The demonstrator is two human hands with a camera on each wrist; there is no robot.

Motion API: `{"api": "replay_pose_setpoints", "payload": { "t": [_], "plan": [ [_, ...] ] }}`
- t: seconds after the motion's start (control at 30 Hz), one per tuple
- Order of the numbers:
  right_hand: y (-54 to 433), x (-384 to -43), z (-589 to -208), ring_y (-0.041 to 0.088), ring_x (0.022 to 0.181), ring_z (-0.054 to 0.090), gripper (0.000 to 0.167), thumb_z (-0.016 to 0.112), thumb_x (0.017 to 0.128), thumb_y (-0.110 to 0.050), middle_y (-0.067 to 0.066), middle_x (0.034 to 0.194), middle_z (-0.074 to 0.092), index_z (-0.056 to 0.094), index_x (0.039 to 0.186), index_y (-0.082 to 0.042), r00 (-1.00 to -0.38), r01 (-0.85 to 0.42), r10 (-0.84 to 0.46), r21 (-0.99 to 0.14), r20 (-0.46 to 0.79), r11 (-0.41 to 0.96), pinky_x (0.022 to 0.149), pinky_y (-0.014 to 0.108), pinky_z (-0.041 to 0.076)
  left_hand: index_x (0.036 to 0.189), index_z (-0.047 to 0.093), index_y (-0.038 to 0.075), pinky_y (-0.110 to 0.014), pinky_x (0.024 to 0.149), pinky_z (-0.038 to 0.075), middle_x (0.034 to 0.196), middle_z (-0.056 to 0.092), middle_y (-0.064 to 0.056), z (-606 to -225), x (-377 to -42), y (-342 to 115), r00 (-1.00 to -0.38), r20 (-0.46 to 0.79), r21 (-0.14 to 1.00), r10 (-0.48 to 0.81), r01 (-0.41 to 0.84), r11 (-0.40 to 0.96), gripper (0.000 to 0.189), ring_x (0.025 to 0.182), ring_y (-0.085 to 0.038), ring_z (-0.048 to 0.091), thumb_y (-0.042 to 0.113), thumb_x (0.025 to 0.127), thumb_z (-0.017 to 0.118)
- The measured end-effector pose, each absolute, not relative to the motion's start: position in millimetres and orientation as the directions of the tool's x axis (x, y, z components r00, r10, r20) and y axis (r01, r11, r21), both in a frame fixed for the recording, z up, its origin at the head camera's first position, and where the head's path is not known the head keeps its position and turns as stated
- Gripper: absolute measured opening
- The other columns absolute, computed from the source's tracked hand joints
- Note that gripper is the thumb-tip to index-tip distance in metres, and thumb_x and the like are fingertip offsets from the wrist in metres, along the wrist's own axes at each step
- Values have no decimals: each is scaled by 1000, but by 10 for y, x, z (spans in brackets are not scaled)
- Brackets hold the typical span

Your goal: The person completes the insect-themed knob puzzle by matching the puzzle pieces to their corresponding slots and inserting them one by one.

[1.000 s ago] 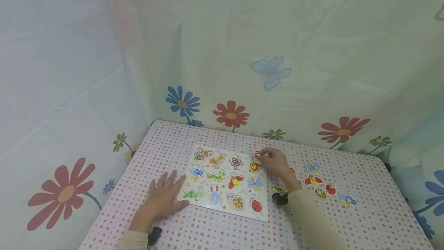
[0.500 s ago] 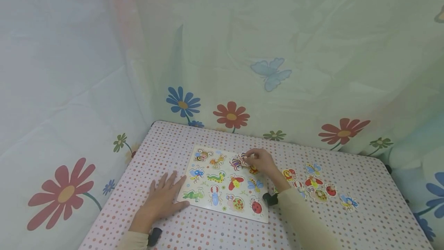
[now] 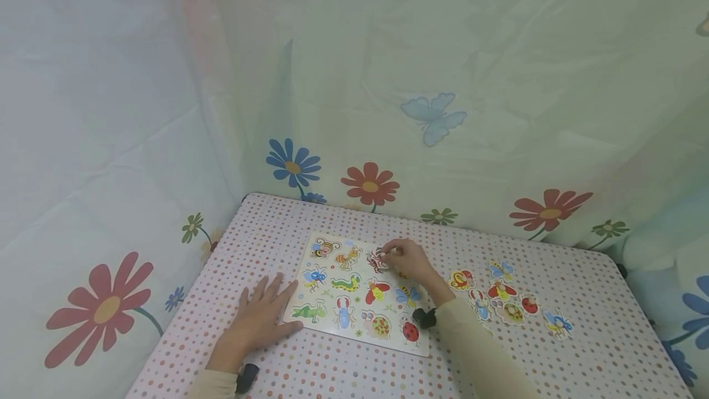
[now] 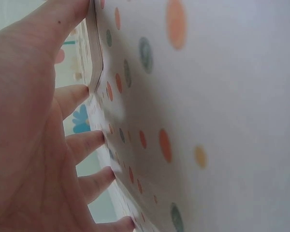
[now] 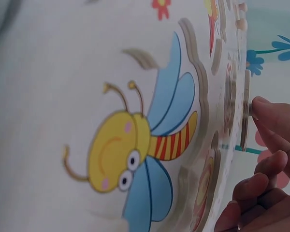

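Note:
My right hand pinches a reddish spider puzzle piece between thumb and finger, over the spider spot in the top row of the insect puzzle board. In the right wrist view, the piece is seen edge-on, a little apart from the board; part of it is hidden by the fingertips in the head view. My left hand lies with fingers spread on the table at the board's left side. Its thumb and a finger touch the board's edge in the left wrist view.
Several loose insect pieces lie right of the board, among them a snail-like piece, a stag beetle piece and a ladybug piece. The dotted tablecloth covers the table. A flowered curtain hangs behind.
My right hand has moved left across the board's top row, carrying the spider piece from the top right corner to the spider spot. My left hand stays put.

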State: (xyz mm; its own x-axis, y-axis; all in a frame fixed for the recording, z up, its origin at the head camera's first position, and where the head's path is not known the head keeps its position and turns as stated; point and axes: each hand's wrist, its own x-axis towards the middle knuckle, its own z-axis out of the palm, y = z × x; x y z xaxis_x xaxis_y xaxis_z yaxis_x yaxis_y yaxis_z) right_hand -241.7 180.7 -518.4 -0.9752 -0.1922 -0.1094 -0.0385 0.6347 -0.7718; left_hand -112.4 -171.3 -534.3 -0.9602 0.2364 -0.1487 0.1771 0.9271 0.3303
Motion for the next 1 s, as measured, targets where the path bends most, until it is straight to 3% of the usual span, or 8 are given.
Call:
{"api": "replay_pose_setpoints", "payload": {
  "t": [0.43,1.0],
  "plan": [
    [1724,-2410,-5212,14,51,42,6,74,90,-15,2,62,50,74,96,-13,-973,-65,-209,-738,-103,672,45,26,33,157,36,28,-71,113,4,165,20,-10,-5364,-1127,-1716,-962,-141,332,234,177,927,88,149,-42,12,70,85,62],
    [1709,-2423,-5244,16,58,47,6,76,90,-18,3,70,54,75,96,-15,-968,-56,-213,-707,-135,705,50,27,38,157,36,26,-71,113,5,165,20,-11,-5303,-1108,-1706,-962,-135,332,237,182,926,87,149,-43,13,68,86,63]
  ]
}}
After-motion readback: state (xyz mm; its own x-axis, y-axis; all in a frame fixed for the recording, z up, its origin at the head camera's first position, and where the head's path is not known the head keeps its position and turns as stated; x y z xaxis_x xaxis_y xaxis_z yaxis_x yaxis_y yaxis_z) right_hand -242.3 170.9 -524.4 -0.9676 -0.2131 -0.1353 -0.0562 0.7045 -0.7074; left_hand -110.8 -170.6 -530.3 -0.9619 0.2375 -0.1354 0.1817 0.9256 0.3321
